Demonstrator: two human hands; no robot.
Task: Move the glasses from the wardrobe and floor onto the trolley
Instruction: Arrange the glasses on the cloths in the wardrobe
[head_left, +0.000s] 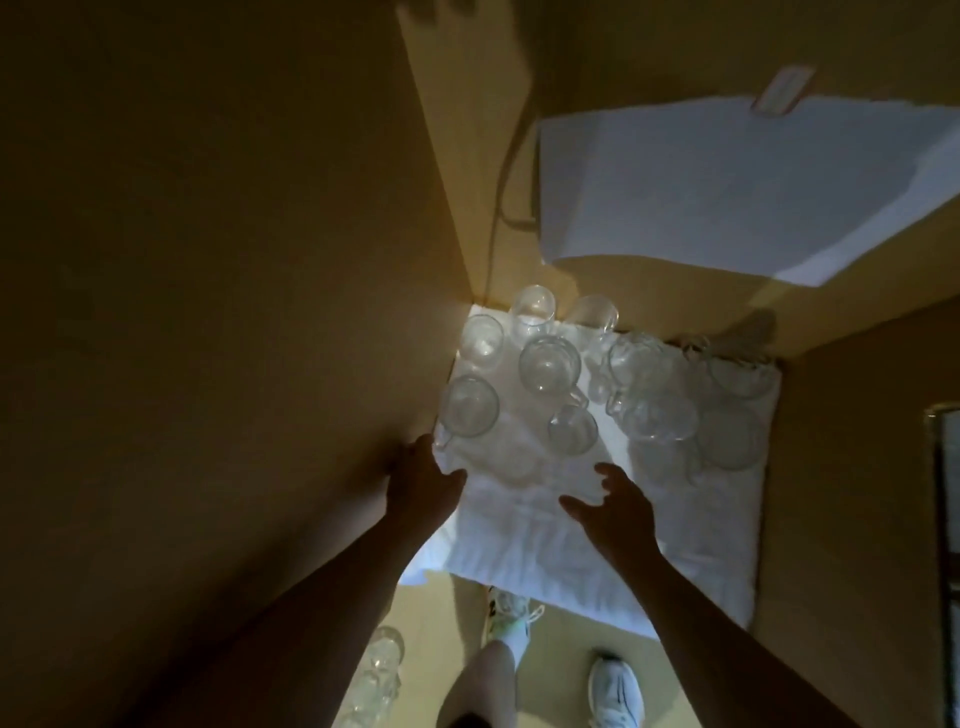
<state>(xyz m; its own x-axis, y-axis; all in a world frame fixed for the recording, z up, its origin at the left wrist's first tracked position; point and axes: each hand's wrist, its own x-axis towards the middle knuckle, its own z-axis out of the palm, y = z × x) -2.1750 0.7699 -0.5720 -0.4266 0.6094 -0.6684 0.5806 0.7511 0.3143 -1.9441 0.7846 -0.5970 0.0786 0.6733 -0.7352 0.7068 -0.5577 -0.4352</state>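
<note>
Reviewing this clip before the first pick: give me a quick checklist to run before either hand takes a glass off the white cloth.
1. Left hand free: ok, holds nothing, at the cloth's left edge.
2. Right hand free: ok, fingers spread above the white cloth.
3. Nearest glass reachable: ok, just beyond the left fingers.
4. Glasses spaced for a clean grip: not ok, right cluster is crowded.
5. Trolley ready: cannot tell, out of view.
6. Footing: not ok, floor glasses stand near the feet.

Dim, yellowish; white cloth (545, 519) overexposed, glares; soft blur; wide-angle bending at edges.
</note>
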